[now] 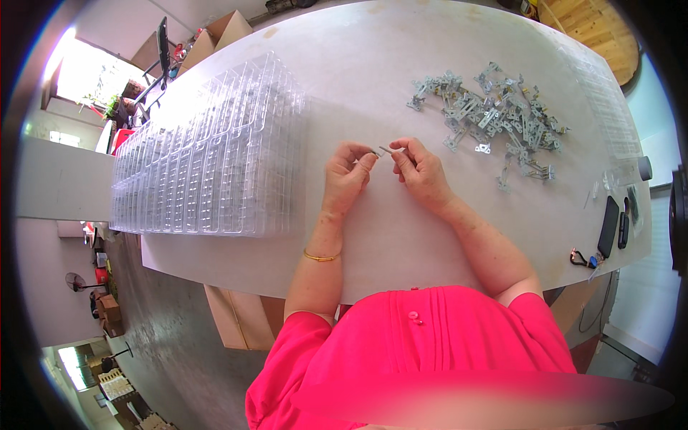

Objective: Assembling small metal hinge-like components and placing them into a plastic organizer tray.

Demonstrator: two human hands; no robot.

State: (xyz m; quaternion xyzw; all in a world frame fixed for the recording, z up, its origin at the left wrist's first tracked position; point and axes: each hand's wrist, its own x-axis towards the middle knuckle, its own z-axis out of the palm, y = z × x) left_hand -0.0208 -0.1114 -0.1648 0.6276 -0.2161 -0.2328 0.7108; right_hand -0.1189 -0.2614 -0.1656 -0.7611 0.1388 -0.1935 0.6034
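Observation:
Over the middle of the table, my left hand (347, 175) and my right hand (421, 172) face each other, a small gap between their fingertips. The left thumb and forefinger pinch a tiny part, mostly hidden by the fingers. Between my right thumb and fingers is a thin grey metal piece (385, 149), its end pointing at the left fingertips. What kind of part either one is, I cannot make out. Right of my hands lies a loose heap of small metal brackets (494, 115), some with brass-coloured bits.
Transparent plastic trays (215, 154) stand stacked on the table's left. More transparent trays (598, 100) lie along the right edge. Near the right front are a black phone-like slab (608, 226), a slim black object (623, 228) and keys (582, 259). A cardboard box (244, 315) stands below the front edge.

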